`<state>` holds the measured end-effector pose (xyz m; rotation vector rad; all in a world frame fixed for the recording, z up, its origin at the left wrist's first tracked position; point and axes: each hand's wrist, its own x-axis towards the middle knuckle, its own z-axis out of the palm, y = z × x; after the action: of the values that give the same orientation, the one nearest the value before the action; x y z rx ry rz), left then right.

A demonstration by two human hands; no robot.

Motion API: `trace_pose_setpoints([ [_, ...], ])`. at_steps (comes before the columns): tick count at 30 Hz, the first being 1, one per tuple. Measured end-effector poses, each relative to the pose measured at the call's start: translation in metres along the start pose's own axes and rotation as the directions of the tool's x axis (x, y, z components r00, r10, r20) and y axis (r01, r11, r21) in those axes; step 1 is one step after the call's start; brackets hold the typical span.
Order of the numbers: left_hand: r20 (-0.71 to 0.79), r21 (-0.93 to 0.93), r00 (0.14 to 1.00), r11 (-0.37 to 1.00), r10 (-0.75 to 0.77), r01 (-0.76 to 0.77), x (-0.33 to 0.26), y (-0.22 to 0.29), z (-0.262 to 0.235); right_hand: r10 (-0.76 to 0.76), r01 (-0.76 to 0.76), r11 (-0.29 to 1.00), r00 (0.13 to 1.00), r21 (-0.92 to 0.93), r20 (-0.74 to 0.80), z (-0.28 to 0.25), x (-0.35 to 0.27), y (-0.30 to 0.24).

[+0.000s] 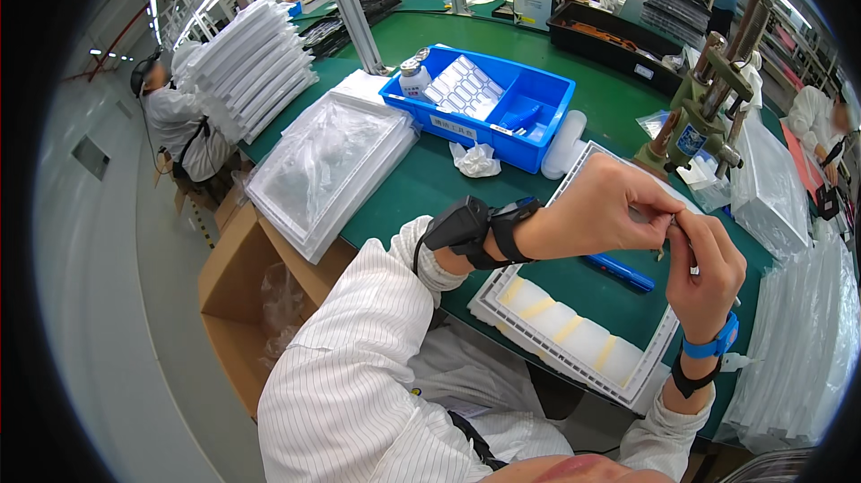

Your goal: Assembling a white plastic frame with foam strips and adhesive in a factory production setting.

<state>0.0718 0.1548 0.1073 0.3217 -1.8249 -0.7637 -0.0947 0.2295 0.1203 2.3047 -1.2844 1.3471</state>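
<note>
Both hands are raised above the green table point(421, 187), meeting over a white rectangular frame point(574, 362) that lies flat in front of the person. The left hand point(596, 214) has its grip pressed together on a small thin part point(674, 225), too small to tell what it is, and the right hand point(704, 272) pinches the same part from the other side, fingertips touching the left hand's. The part sits in the air between the two hands, over the right half of the frame.

The frame's near edge overhangs the table edge slightly toward the person; strips of yellowish tape cross its near border. Inside the frame the green surface shows bare, with a blue pen-like tool point(621, 272) lying there, just under the hands.

Beyond the frame, a blue plastic bin point(538, 93) stands near the middle of the table, holding a white tray of small parts and a small bottle. A crumpled white wipe point(475, 160) lies just before the bin's front wall. To the left, a stack of clear bagged trays point(327, 169) reaches the table's left edge and juts over it, above an open cardboard box point(238, 290) on the floor. To the right, a green hand press point(704, 115) stands near the frame's far corner, with bagged stacks point(798, 339) crowding the right edge. The widest bare stretch lies between the bagged trays and the frame.
</note>
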Motion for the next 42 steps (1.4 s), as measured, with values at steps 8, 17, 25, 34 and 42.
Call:
trace_pose_setpoints([
  [8,0.016,-0.048,0.999,0.998,-0.033,0.034,-0.001,-0.002,-0.003,-0.023,0.022,0.999,1.0,-0.028,-0.008,0.002,0.0,-0.002],
  [17,0.066,-0.118,0.989,0.984,-0.13,0.137,0.001,-0.003,-0.007,-0.142,0.141,0.988,0.99,-0.068,-0.02,0.005,0.001,-0.006],
  [25,0.281,-0.301,0.946,0.921,-0.161,0.246,0.008,-0.003,-0.021,0.013,-0.016,0.998,0.999,0.066,0.04,-0.005,0.002,-0.005],
  [34,0.123,-0.154,0.929,0.918,-0.35,0.366,0.004,-0.006,-0.05,0.137,-0.137,0.99,0.991,0.022,0.009,-0.012,0.007,-0.005],
  [42,0.064,0.062,0.758,0.761,-0.649,0.646,-0.066,-0.042,-0.097,-0.001,0.0,0.998,1.0,0.066,0.023,-0.014,-0.003,0.002],
])
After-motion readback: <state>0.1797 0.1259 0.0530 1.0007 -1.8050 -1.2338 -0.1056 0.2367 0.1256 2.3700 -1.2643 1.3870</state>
